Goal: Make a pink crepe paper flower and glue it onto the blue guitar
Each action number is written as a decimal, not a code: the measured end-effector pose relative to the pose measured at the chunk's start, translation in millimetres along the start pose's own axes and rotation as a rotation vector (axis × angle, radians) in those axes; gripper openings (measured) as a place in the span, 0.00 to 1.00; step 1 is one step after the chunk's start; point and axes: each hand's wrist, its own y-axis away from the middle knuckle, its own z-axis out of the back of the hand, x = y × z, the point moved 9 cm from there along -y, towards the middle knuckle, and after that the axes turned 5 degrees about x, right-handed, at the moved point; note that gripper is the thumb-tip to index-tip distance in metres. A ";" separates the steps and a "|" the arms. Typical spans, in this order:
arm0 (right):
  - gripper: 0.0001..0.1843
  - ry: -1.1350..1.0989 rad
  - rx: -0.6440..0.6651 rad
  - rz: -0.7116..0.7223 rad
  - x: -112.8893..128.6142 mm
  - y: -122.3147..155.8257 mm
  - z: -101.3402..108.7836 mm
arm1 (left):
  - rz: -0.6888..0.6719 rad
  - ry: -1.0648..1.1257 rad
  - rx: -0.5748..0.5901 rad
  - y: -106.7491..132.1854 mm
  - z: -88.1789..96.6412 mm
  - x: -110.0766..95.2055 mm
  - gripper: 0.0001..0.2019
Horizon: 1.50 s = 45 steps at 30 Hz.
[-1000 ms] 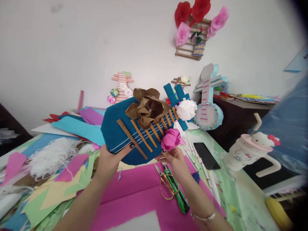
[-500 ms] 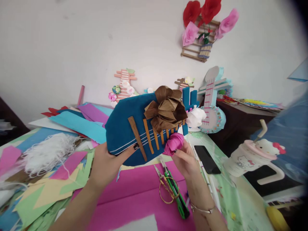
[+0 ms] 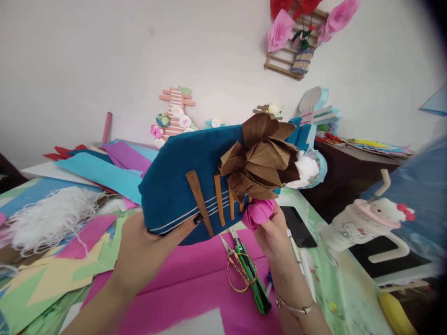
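I hold a blue paper guitar-shaped craft (image 3: 181, 181) up over the table. It has brown wooden sticks, white strings, a big brown paper flower (image 3: 263, 160) and a white paper flower (image 3: 305, 168). My left hand (image 3: 146, 246) grips its wide lower end, thumb on the front. My right hand (image 3: 275, 232) pinches a pink paper rose (image 3: 260, 211) against the craft's lower edge, just under the brown flower.
Scissors (image 3: 234, 263) and a green cutter (image 3: 254, 284) lie on pink paper (image 3: 195, 284) below my hands. A black phone (image 3: 296, 225) and a cat-themed cup (image 3: 363, 223) sit to the right. Coloured paper scraps (image 3: 70, 260) and white string (image 3: 49, 216) cover the left.
The craft has swung so its neck points away and its body comes closer. My right hand has moved the pink rose in under the brown flower.
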 end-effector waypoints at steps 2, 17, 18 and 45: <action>0.25 0.003 -0.022 0.009 0.2 0.1 0.3 | -0.014 -0.035 -0.012 3.1 1.0 -4.5 0.14; 0.21 0.043 -0.053 0.065 4.2 2.6 1.7 | -0.109 -0.216 -0.051 14.6 3.8 -24.3 0.22; 0.21 0.046 -0.059 0.065 4.7 2.7 1.1 | -0.122 -0.216 -0.047 14.8 3.8 -26.6 0.23; 0.18 0.094 -0.092 0.067 7.8 3.7 -6.6 | -0.063 -0.091 0.046 9.5 -7.5 -15.2 0.19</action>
